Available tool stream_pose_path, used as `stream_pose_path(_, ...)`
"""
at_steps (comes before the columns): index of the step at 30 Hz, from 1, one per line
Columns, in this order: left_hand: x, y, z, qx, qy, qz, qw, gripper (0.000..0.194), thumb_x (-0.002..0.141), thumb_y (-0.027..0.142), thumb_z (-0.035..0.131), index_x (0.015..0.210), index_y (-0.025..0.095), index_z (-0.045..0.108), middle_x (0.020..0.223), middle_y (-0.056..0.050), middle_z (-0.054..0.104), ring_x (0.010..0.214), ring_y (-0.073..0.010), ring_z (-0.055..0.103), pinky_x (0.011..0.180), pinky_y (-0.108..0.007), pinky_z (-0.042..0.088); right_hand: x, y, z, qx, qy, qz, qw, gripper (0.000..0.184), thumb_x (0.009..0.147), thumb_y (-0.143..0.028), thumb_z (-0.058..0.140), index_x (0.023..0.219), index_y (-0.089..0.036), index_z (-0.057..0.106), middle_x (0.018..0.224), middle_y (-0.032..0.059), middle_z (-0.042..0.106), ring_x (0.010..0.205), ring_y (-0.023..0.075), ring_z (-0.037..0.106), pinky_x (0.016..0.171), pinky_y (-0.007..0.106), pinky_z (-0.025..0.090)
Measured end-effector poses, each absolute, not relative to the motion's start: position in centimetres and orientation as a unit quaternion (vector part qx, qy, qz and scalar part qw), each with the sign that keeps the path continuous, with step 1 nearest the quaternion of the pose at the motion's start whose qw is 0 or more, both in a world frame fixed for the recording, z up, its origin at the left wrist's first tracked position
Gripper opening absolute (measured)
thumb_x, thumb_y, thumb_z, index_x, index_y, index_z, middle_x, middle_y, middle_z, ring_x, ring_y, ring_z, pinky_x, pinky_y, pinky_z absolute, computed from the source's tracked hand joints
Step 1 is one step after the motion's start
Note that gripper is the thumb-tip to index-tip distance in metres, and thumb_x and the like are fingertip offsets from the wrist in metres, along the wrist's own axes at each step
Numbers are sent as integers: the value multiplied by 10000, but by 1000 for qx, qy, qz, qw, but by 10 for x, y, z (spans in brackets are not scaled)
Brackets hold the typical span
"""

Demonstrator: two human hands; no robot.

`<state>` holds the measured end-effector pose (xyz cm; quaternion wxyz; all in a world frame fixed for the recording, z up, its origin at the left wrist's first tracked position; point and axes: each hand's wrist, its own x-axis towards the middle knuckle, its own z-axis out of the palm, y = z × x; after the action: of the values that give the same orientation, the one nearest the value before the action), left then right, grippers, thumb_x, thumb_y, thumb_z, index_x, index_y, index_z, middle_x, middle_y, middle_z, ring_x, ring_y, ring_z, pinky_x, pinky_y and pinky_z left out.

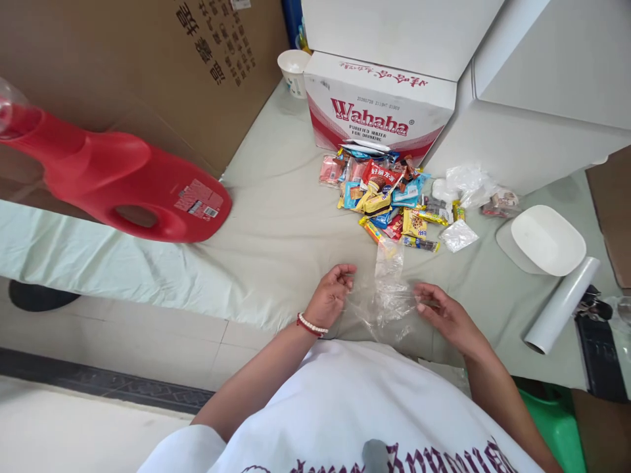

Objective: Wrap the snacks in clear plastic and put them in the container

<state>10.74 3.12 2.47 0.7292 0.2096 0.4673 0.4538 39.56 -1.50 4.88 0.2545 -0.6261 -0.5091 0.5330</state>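
A thin, crumpled clear plastic bag [389, 299] is spread between my two hands, close to my body at the table's front edge. My left hand [331, 297], with a beaded bracelet at the wrist, pinches its left side. On the opposite side, my right hand [446, 314] has thumb and fingers closed on the film. The bag's far end reaches toward a heap of wrapped snacks [379, 190] in many colours. Among them, a yellow cookie packet [414, 223] and a small white packet [459, 235] lie nearest my hands.
A Wahaha carton [374, 112] stands behind the snacks, beside a paper cup [294, 69]. To the right are a white plastic tub [547, 240] and a roll of plastic [562, 305]. A large red bottle [133, 177] stands at left before a brown cardboard box [148, 66].
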Motion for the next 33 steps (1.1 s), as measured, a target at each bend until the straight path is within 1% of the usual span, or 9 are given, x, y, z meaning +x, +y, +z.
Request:
stream_pose_path(3, 118, 29, 31, 305, 478, 412, 713, 552, 597, 219, 678, 1149, 195, 691, 1104, -53, 614, 825, -141, 494, 770, -288, 448, 381, -2, 57, -619, -584, 473, 228, 617, 859, -571, 714, 1386, -287, 561, 1369, 105, 634, 1226, 271, 613, 995, 421, 530)
stream_pose_path(7, 128, 28, 34, 495, 565, 323, 577, 724, 582, 361, 868, 1253, 204, 646, 1111, -66, 568, 853, -173, 509, 804, -332, 463, 345, 21, 52, -592, -663, 405, 216, 418, 854, -470, 712, 1206, -246, 682, 1125, 91, 725, 1054, 275, 667, 950, 440, 525)
stream_pose_path(10, 126, 29, 29, 553, 592, 309, 498, 354, 685, 378, 814, 974, 194, 725, 875, -22, 574, 785, -171, 514, 740, -310, 428, 330, 29, 45, -585, -648, 425, 240, 240, 924, -419, 590, 984, -234, 731, 923, 56, 732, 841, 221, 672, 799, 371, 533)
stream_pose_path(11, 124, 30, 26, 539, 594, 322, 503, 230, 746, 391, 764, 853, 192, 718, 767, 0, 548, 724, -156, 491, 695, -294, 403, 329, 29, 43, -590, -630, 434, 256, 247, 927, -428, 584, 952, -232, 732, 910, 49, 728, 815, 208, 663, 771, 352, 528)
stream_pose_path(13, 118, 32, 20, 468, 602, 367, 533, 266, 817, 436, 694, 718, 191, 666, 617, 39, 465, 614, -126, 413, 606, -269, 337, 333, 28, 40, -604, -582, 458, 295, 274, 905, -476, 619, 938, -228, 728, 896, 39, 718, 793, 196, 642, 727, 325, 525)
stream_pose_path(19, 94, 35, 13, 287, 616, 468, 565, 390, 838, 598, 610, 776, 223, 525, 556, 95, 325, 484, -83, 251, 465, -231, 198, 356, 20, 34, -638, -421, 527, 371, 394, 787, -590, 742, 884, -212, 691, 746, -7, 595, 651, 146, 513, 558, 267, 497)
stream_pose_path(27, 65, 26, 17, 226, 646, 476, 553, 352, 791, 535, 686, 781, 219, 532, 582, 82, 400, 481, -77, 312, 456, -222, 237, 368, 15, 20, -686, -397, 514, 328, 427, 789, -642, 698, 870, -228, 636, 677, -1, 590, 602, 174, 555, 481, 275, 443)
stream_pose_path(31, 48, 21, 24, 416, 718, 384, 405, 304, 818, 465, 652, 984, 211, 639, 836, -27, 629, 782, -186, 588, 761, -344, 501, 382, 19, 29, -650, -551, 473, 222, 470, 822, -586, 706, 1118, -223, 684, 917, 59, 711, 800, 218, 656, 705, 345, 549)
stream_pose_path(33, 42, 25, 31, 524, 728, 330, 295, 413, 842, 450, 625, 1173, 204, 644, 1113, -111, 673, 1089, -281, 595, 1010, -465, 451, 387, 27, 38, -626, -622, 432, 186, 578, 821, -587, 723, 1275, -236, 655, 1141, 101, 716, 1031, 271, 662, 858, 394, 547)
